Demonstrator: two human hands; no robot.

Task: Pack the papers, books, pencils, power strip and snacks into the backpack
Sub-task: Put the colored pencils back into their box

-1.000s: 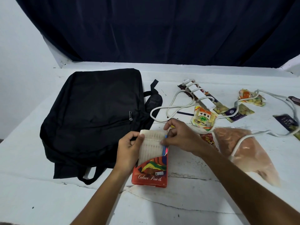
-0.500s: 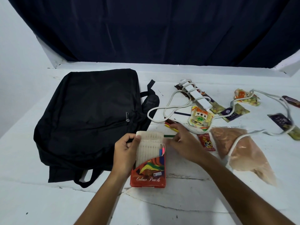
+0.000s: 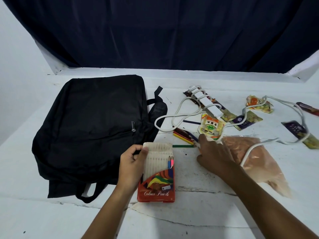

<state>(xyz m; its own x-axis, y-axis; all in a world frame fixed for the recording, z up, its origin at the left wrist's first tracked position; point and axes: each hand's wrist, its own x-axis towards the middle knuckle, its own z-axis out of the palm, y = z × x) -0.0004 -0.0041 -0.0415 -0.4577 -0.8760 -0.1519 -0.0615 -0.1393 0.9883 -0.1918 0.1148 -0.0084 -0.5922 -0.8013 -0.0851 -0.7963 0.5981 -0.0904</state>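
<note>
The black backpack point(image 3: 89, 128) lies flat and zipped on the left of the white table point(image 3: 198, 213). My left hand point(image 3: 133, 168) grips the upper left edge of the red colour pencil box point(image 3: 158, 176), whose white tray is slid out and holds two pencils. My right hand point(image 3: 213, 152) reaches over the loose colour pencils point(image 3: 183, 135) just right of the box, its fingertips closing on the ends of one. The white power strip point(image 3: 206, 103) lies behind them, and its cable point(image 3: 174, 116) loops across the snack packets point(image 3: 211, 126).
A large clear bag of orange-brown snack point(image 3: 259, 161) lies under my right forearm, crossed by the cable. Several small packets point(image 3: 246, 119) are scattered at the back right. A dark curtain point(image 3: 155, 31) hangs behind the table's raised far ledge.
My right hand left the box's tray and moved right to the loose pencils. The left hand keeps its hold on the box.
</note>
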